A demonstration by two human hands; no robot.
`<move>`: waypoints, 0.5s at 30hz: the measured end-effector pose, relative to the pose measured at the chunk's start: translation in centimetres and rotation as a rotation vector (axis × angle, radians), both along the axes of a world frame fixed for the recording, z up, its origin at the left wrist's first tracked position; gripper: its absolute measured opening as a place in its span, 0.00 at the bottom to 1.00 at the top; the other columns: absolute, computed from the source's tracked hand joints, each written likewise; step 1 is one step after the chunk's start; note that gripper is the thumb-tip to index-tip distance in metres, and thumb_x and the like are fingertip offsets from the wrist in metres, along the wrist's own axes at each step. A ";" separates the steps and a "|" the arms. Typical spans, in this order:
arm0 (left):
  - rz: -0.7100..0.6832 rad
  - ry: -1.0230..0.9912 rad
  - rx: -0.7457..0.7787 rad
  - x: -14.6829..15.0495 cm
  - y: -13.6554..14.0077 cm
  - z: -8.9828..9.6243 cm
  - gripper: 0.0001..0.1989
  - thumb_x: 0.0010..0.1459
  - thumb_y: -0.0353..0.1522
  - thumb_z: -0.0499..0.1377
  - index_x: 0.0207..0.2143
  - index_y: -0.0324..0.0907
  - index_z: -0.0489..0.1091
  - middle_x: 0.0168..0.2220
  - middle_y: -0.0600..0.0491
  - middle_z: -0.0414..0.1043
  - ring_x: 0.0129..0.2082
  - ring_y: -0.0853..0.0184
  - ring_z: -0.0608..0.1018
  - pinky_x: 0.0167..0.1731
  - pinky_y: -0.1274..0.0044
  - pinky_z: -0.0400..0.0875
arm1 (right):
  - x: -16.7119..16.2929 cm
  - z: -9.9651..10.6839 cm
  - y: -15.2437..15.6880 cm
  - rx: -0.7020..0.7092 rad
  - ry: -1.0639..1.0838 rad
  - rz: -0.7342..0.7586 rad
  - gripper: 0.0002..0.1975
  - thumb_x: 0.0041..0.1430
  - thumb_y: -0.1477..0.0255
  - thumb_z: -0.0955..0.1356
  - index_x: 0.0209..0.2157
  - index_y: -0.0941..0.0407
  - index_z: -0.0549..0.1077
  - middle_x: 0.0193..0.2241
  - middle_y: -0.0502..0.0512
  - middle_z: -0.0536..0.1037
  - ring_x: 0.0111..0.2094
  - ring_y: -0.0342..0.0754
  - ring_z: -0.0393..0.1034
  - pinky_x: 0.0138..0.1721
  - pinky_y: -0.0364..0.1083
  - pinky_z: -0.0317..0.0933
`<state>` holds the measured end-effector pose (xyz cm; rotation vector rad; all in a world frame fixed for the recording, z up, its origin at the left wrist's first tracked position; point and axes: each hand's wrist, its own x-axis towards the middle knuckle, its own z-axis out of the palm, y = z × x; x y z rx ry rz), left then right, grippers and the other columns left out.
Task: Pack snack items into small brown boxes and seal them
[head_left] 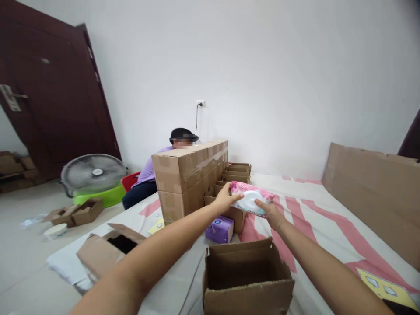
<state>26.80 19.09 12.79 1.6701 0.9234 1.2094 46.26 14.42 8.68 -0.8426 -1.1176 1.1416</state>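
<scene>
Between my two hands is a pink pack of wet wipes (252, 197) with a white lid, held up over the sheet. My left hand (226, 199) grips its left end, the thumb on the front. At the right end, my right hand (269, 211) holds it with the thumb by the lid. Below my left hand sits a purple tissue pack (219, 230), beside an open carton partly hidden behind it. Nearer to me stands an open cardboard box (247, 297), its dark inside showing no contents. A row of small open boxes (239, 172) runs back toward the wall.
Taped cartons (188, 179) form a wall left of the row, with a person in purple (149, 170) behind them. An open box (101, 251) lies at the left edge of the bed. A large cardboard sheet (370, 197) stands at right. A fan (95, 173) is on the floor.
</scene>
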 end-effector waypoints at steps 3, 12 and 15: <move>-0.058 0.033 0.062 -0.3 -4.7 1.8 0.35 0.48 0.37 0.68 0.57 0.41 0.59 0.50 0.44 0.70 0.43 0.60 0.76 0.42 0.69 0.73 | 1.3 0.9 -4.2 -0.012 0.026 -0.026 0.23 0.42 0.61 0.77 0.40 0.56 0.76 0.37 0.55 0.81 0.40 0.56 0.76 0.43 0.52 0.70; -0.324 1.156 0.613 -0.7 -20.3 -3.4 0.35 0.56 0.36 0.61 0.64 0.46 0.55 0.44 0.38 0.74 0.37 0.52 0.78 0.35 0.65 0.71 | 5.6 -1.9 -15.8 -0.072 0.430 -0.424 0.28 0.49 0.52 0.70 0.50 0.51 0.72 0.41 0.56 0.80 0.46 0.58 0.73 0.44 0.58 0.71; -0.248 1.429 0.639 -0.6 -20.2 -6.4 0.35 0.59 0.34 0.57 0.67 0.48 0.48 0.38 0.40 0.75 0.31 0.54 0.79 0.28 0.69 0.68 | 7.2 -5.9 -18.8 -0.202 0.423 -0.566 0.29 0.47 0.49 0.70 0.49 0.49 0.71 0.35 0.56 0.81 0.42 0.59 0.74 0.38 0.58 0.73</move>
